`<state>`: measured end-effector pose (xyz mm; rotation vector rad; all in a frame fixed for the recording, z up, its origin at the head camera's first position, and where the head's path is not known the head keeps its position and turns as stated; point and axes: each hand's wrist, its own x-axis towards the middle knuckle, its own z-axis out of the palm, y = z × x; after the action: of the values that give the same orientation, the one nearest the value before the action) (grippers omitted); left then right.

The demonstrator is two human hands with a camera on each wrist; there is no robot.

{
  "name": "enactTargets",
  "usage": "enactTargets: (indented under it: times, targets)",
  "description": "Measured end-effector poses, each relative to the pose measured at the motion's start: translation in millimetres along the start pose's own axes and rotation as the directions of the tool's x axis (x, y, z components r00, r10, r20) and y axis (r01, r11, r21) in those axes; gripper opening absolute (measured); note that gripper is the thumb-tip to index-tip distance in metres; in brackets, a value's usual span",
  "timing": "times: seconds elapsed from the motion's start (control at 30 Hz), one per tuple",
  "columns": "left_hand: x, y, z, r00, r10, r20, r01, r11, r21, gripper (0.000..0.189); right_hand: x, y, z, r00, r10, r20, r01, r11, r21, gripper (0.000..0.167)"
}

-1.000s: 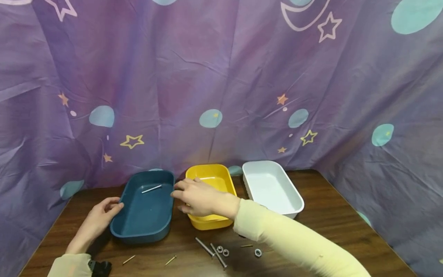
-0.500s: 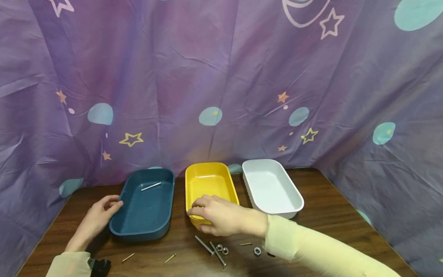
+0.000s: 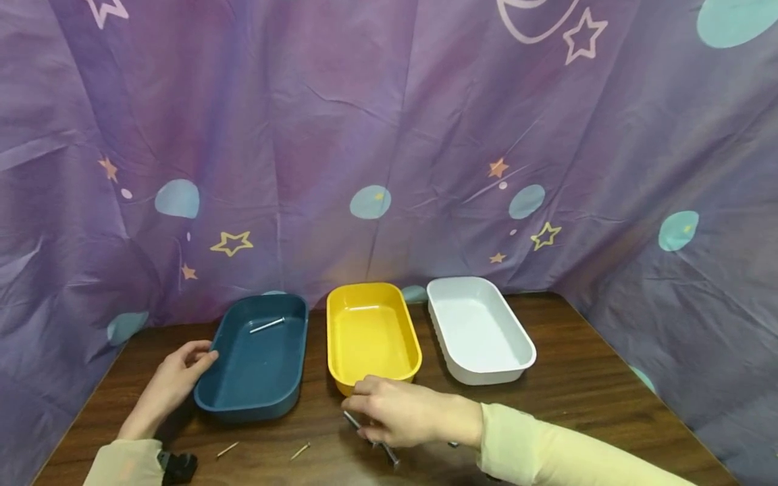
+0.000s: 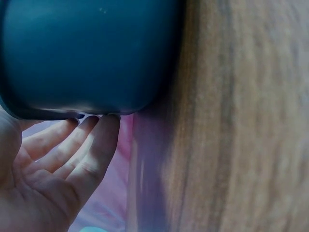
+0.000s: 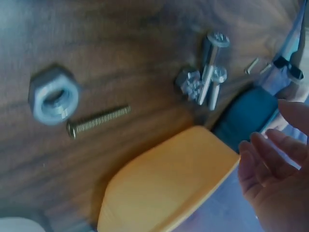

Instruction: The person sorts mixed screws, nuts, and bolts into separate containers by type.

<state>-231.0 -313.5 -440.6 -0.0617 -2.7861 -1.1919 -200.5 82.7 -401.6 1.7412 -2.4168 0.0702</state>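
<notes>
My left hand (image 3: 173,378) holds the near left side of the dark blue tray (image 3: 252,381), thumb at its rim. The left wrist view has the fingertips (image 4: 112,123) against the tray's outer wall. Inside that tray lies a silver bolt (image 3: 266,325). My right hand (image 3: 407,412) hovers over the table just in front of the yellow tray (image 3: 372,341), fingers loosely bent and nothing between them. Two large silver bolts (image 3: 390,455) lie beneath it, partly hidden. By them, in the right wrist view, are small nuts (image 5: 188,83); a larger hex nut (image 5: 54,99) and a brass screw (image 5: 99,120) lie apart.
A white tray (image 3: 480,334) stands right of the yellow one. Two small brass screws, a left one (image 3: 227,450) and a right one (image 3: 300,451), lie before the blue tray. A purple patterned cloth (image 3: 316,148) hangs behind the wooden table (image 3: 583,378).
My right hand has moved from between the blue and yellow trays, over the yellow tray's front, down toward the bolts. My left hand has stayed at the blue tray.
</notes>
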Motion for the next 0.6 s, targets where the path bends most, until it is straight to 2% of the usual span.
enactTargets:
  times: [0.13,0.37,0.47,0.6]
  targets:
    - [1.2,-0.5,0.6,1.000,-0.003,0.000,0.003,1.000,0.000,0.048,-1.4,-2,7,0.999,0.032,0.039,-0.033,0.999,0.036,0.034]
    - [0.8,-0.8,1.6,1.000,-0.002,0.003,0.002,1.000,-0.004,0.050,-0.8,-1,15,0.988,0.078,0.133,-0.091,0.991,0.101,0.047]
    - [0.1,0.0,1.2,1.000,0.006,-0.003,-0.006,1.000,-0.007,0.049,0.3,-2,16,0.978,0.096,0.185,-0.114,0.989,0.091,0.055]
    - [-0.7,0.3,0.3,1.000,0.020,-0.010,-0.020,1.000,-0.006,0.047,3.3,-3,16,0.953,0.139,0.268,-0.164,0.984,0.074,0.067]
